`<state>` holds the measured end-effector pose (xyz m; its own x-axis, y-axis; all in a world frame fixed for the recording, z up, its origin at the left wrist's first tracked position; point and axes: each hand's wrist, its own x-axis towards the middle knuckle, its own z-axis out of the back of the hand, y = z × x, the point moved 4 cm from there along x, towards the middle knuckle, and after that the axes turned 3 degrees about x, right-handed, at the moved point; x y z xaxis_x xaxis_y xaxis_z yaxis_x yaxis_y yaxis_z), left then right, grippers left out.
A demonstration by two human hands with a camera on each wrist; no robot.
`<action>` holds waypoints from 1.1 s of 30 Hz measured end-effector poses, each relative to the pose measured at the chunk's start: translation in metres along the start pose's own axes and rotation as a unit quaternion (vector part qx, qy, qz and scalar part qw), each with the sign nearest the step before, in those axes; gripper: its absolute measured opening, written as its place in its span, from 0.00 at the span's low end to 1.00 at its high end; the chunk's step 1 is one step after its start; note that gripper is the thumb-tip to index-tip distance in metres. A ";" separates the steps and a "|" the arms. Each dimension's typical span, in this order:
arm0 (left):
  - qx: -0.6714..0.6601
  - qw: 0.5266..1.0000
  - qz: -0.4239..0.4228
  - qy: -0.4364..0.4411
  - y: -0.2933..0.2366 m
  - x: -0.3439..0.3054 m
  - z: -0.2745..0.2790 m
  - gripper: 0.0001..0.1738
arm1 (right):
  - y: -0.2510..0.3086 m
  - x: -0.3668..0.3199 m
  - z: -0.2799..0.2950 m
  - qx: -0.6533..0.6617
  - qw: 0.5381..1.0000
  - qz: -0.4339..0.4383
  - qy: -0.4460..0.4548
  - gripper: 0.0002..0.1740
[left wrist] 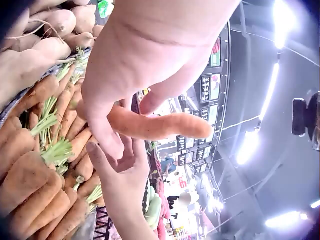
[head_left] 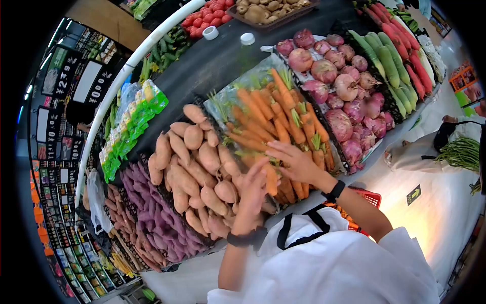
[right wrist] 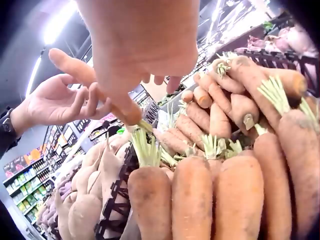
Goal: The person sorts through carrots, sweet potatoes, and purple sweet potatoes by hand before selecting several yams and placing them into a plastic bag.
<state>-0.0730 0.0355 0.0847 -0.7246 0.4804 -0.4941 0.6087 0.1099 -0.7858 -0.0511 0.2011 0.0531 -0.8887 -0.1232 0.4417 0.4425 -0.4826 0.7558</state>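
My left hand point(head_left: 252, 190) holds a single orange carrot point(head_left: 272, 181) above the carrot pile point(head_left: 258, 109). The left wrist view shows this carrot point(left wrist: 162, 126) slightly bent, lying between thumb and fingers, its rounded end sticking out. Close beside it, my right hand point(head_left: 299, 164) reaches in from the right over the pile with fingers extended. Its thumb point(left wrist: 97, 155) comes near the left fingertips in the left wrist view. In the right wrist view the right hand point(right wrist: 142, 45) partly covers the carrot, whose green stem stub shows below. The piled carrots have short green tops.
Light sweet potatoes point(head_left: 202, 162) lie left of the carrots, then purple ones point(head_left: 152, 218). Red onions point(head_left: 344, 86) are piled to the right, with green radishes point(head_left: 392, 66) beyond. A red basket point(head_left: 372, 197) is below at the counter's front.
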 end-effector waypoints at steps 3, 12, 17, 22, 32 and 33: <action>0.006 0.999 -0.001 0.051 -0.001 -0.004 -0.014 0.25 | -0.002 -0.011 0.000 0.204 0.973 -0.100 0.032 0.27; -0.039 0.991 0.013 0.124 0.032 0.051 -0.006 0.31 | -0.052 -0.046 0.022 0.461 0.845 -0.256 -0.091 0.32; 0.258 0.958 -0.114 0.043 0.000 0.036 -0.050 0.19 | -0.050 -0.050 0.007 0.597 0.691 -0.406 -0.030 0.23; 0.289 0.943 -0.153 0.069 0.016 0.057 -0.022 0.25 | -0.065 -0.034 -0.005 0.485 0.807 -0.337 -0.009 0.24; 0.755 0.573 -0.311 -0.073 -0.046 0.067 0.017 0.25 | -0.097 0.013 -0.014 0.190 0.903 -0.379 -0.068 0.24; 0.795 0.510 -0.314 -0.092 -0.042 0.075 0.027 0.26 | -0.095 0.019 -0.014 0.185 0.903 -0.382 -0.066 0.24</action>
<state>-0.1617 0.0433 0.0700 -0.7223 0.6792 0.1300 -0.6887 -0.7236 -0.0463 -0.1120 0.2330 -0.0171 -0.9405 0.2398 -0.2408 -0.2613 -0.0573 0.9636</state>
